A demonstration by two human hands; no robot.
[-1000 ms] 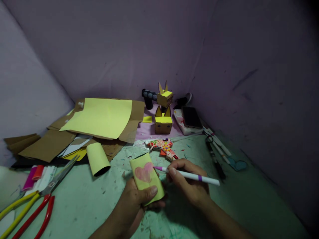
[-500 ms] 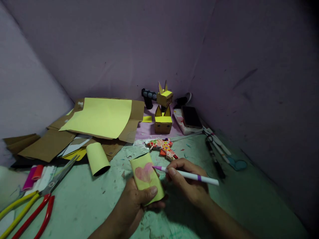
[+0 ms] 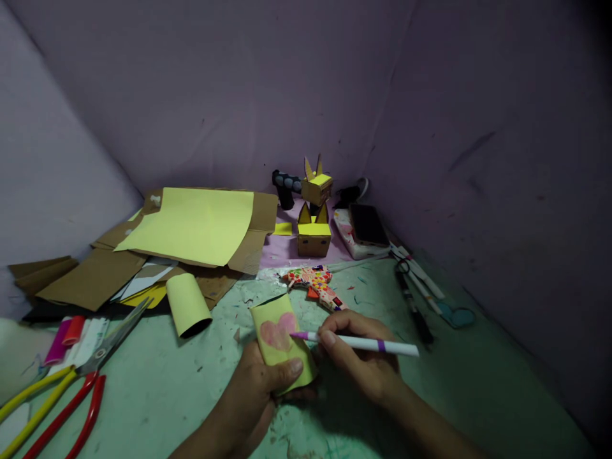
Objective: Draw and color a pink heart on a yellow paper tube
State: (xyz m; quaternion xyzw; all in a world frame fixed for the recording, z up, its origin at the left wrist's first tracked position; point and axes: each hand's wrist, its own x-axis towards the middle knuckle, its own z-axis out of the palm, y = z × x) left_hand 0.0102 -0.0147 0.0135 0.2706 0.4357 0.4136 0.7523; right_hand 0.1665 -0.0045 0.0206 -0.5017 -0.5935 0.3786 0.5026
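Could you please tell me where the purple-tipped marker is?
In the head view, the marker is mostly right of centre in the right hand, its tip at the heart on the tube in the left hand.

Your left hand (image 3: 258, 382) has most fingers hidden behind the yellow tube (image 3: 282, 344); toward the table's (image 3: 148, 401) left edge, the frame crops the red handles (image 3: 62, 414).
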